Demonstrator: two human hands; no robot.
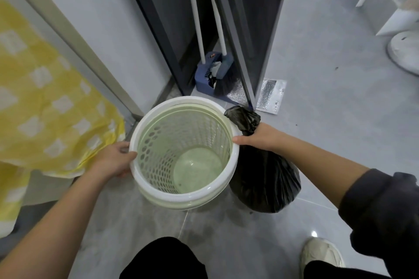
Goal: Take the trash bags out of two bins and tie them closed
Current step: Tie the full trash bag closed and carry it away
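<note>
A round pale green bin [184,197] with a white rim and perforated walls stands in the middle, with no bag inside it. My left hand [113,161] grips the rim on its left side, thumb over the edge. A full black trash bag [265,179] sits on the floor against the bin's right side, its neck gathered into a bunch at the top. My right hand [260,137] is wrapped around that neck, and its thumb touches the bin's rim.
A yellow checked cloth [45,106] hangs at the left. A blue dustpan and broom [215,75] lean behind the bin beside a dark door frame [247,52]. A silver foil pouch [269,95] lies on the grey tile floor. A white fan base [405,50] stands at right.
</note>
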